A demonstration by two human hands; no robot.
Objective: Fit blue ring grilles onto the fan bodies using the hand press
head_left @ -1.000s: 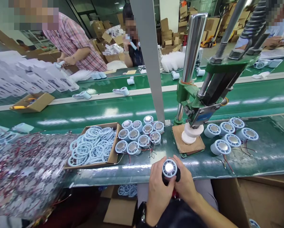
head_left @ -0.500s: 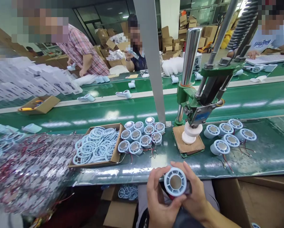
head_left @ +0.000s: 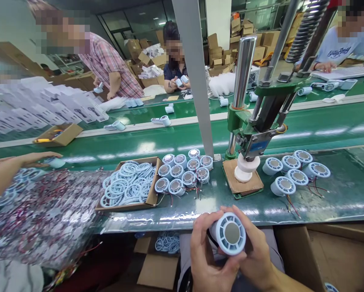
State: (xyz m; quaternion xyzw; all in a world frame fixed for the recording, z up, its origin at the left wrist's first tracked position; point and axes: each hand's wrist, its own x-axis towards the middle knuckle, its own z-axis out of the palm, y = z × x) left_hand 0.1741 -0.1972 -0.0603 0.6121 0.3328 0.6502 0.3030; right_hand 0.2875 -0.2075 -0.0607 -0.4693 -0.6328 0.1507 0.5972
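Both hands hold one pale blue round fan housing [head_left: 230,234] with a silver centre, below the bench's front edge. My left hand [head_left: 207,251] grips its left side and underside. My right hand [head_left: 256,249] cups its right side. Beyond it on the green bench stand a cluster of several like housings [head_left: 184,173] with red wires and another group [head_left: 294,170] at the right. Between them a green hand press [head_left: 255,121] rests over a white round fixture [head_left: 245,168] on a brown pad.
A cardboard tray of pale blue rings [head_left: 127,186] lies left of the cluster. A clear bag of wired parts [head_left: 38,215] fills the left. Another person's arm [head_left: 14,168] reaches in at far left. Other people work behind the conveyor [head_left: 169,138]. Open cartons [head_left: 324,255] sit below.
The housing came up closer to the camera and tilted so its face shows larger. An arm from another person entered at the far left.
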